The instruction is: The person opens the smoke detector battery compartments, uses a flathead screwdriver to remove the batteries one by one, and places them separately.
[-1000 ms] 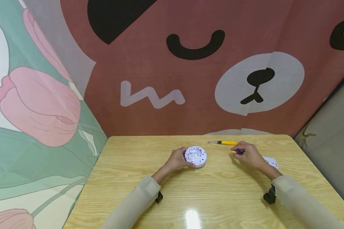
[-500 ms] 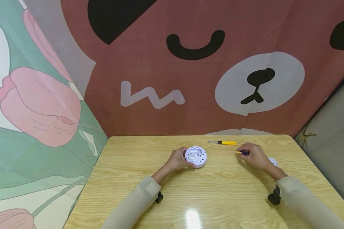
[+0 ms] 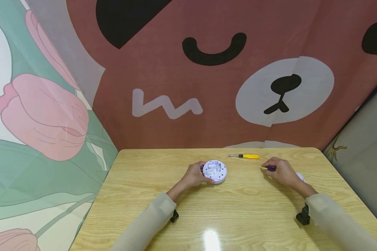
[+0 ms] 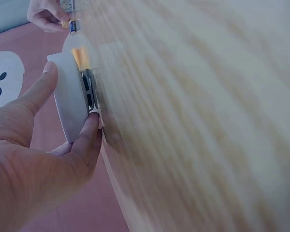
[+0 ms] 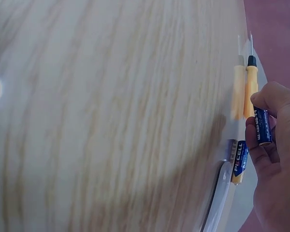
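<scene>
Near the table's far side, my left hand (image 3: 195, 174) grips the rim of a round white smoke alarm (image 3: 215, 172). Its back faces up, with a battery compartment showing in it; in the left wrist view the smoke alarm (image 4: 68, 96) is edge-on between thumb and fingers. Off to the right, my right hand (image 3: 281, 171) pinches a dark blue battery (image 5: 262, 126) between thumb and fingers, above the table. A second blue battery (image 5: 239, 162) lies on the table below that hand. Beyond it lies a yellow-handled screwdriver (image 3: 250, 156).
A white plate-like piece (image 3: 300, 177) lies on the table, mostly hidden behind my right hand and wrist; its edge (image 5: 218, 198) shows in the right wrist view. The wood-grain table (image 3: 226, 212) ends at a printed wall cloth (image 3: 163, 132).
My right hand has moved a little to the right with the battery, covering more of the white piece. The left hand and smoke alarm stay in place.
</scene>
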{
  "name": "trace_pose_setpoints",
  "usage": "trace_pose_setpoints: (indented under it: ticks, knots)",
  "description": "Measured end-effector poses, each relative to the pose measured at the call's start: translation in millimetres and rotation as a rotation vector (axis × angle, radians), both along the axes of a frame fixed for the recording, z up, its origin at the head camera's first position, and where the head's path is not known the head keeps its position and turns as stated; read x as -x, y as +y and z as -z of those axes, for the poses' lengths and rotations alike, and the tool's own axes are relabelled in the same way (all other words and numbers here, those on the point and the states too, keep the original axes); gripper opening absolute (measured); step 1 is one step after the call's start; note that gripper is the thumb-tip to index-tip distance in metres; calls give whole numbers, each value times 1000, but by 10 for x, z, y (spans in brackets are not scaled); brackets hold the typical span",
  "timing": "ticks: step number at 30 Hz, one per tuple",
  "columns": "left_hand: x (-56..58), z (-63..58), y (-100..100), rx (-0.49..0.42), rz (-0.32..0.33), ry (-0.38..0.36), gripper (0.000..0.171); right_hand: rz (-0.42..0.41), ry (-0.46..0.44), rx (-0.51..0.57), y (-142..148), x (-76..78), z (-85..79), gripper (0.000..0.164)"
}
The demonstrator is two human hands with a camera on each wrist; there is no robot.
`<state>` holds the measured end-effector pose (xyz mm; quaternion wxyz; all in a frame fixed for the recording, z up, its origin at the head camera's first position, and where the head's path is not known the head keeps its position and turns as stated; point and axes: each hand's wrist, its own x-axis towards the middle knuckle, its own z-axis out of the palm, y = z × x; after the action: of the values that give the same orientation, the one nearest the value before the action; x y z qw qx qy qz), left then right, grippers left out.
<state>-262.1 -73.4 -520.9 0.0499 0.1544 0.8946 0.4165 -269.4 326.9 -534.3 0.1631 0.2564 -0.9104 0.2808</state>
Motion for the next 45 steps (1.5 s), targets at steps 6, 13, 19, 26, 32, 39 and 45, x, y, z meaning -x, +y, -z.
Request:
trace_pose_setpoints:
  ticks: [6, 13, 19, 26, 32, 39, 45]
  knots:
    - [-1, 6, 0, 5, 4, 0, 80, -16, 17, -9, 15, 6, 58, 27]
    - [0, 4, -2, 23, 3, 4, 81, -18, 44, -26, 12, 14, 104, 27]
    - [-5, 0, 3, 6, 0, -23, 79, -20, 43, -28, -1, -2, 110, 26]
    - [1, 3, 1, 3, 0, -13, 79, -12, 34, -12, -20, -13, 111, 25]
    - [-1, 3, -1, -2, 1, -19, 78, 4, 36, -23, -16, -15, 132, 24]
    - [-21, -20, -1, -16, 2, -9, 77, -11, 45, -10, -7, -21, 135, 26]
    - [-22, -22, -3, -22, 1, -15, 77, -32, 3, 6, 1, -15, 112, 25]
